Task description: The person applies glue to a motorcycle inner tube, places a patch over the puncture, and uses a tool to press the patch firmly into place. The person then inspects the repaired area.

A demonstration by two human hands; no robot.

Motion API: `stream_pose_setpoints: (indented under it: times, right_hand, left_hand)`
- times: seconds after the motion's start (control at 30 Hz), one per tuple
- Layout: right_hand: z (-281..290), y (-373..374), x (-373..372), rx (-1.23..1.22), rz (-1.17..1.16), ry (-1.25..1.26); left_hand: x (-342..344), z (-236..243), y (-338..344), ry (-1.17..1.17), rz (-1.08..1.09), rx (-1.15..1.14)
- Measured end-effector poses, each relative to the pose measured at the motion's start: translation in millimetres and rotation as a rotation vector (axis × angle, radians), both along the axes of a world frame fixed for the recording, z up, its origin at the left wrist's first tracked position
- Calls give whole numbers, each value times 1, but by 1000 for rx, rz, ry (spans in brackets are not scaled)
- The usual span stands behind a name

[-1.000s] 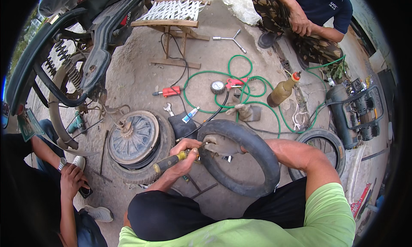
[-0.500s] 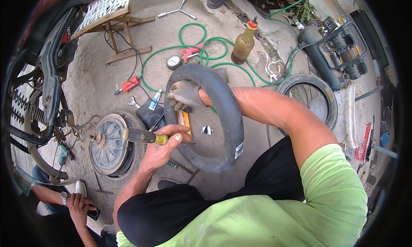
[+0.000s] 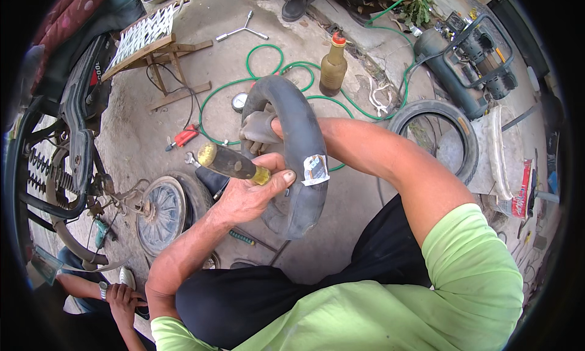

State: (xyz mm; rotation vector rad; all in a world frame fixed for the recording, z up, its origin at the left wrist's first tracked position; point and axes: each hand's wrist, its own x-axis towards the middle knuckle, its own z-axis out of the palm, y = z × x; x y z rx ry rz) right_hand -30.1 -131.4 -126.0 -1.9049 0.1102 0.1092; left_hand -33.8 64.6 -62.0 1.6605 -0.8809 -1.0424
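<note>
My left hand (image 3: 256, 195) is closed around a screwdriver with a black and yellow handle (image 3: 228, 165), its thumb pressing the black inner tube (image 3: 292, 113). A white-backed patch (image 3: 315, 168) sits on the tube's near side, just right of that thumb. My right hand (image 3: 261, 131), in a grey glove, reaches through the ring and grips its far left part; some fingers are hidden. Behind the tube lie a red-handled tool (image 3: 184, 136), a wrench (image 3: 192, 160) and a pressure gauge (image 3: 239, 101).
A wheel (image 3: 159, 214) and vehicle frame (image 3: 82, 138) stand left, near another person's hands (image 3: 122, 296). A bottle (image 3: 332, 70), green hose (image 3: 219, 92) and wooden stool (image 3: 146, 43) are beyond. A loose tire (image 3: 466, 147), bucket (image 3: 499, 174) and compressor (image 3: 451, 83) are right; someone's shoe (image 3: 297, 7) is at top.
The tube has been lifted and turned more upright, bringing the patch toward my left thumb. My left hand has moved up and right with the screwdriver. The view has also shifted.
</note>
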Motion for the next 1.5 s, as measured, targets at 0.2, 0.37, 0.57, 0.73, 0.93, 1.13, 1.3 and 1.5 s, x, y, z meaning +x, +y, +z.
stream_pose_setpoints:
  times: [0.2,0.37,0.57,0.73,0.93,1.13,1.3,1.5]
  right_hand:
    - [-58,-19,22,-42,178,370]
    - [-54,-48,1,27,178,475]
    - [-27,-69,-6,-7,227,468]
    - [-18,-57,-5,-94,195,520]
    - [-39,-57,-5,-183,230,545]
    - [-40,-59,-6,-180,212,633]
    - [-35,-64,-7,-227,214,665]
    - [-43,-70,-6,-230,213,687]
  left_hand:
    - [36,7,26,567,379,-494]
    - [55,-27,81,580,629,-553]
    - [62,-67,114,760,817,-487]
    - [60,-77,111,717,981,-472]
    - [54,-93,120,673,967,-467]
    - [43,-84,116,836,972,-423]
    - [32,-65,107,643,797,-307]
    - [31,-68,109,683,612,-223]
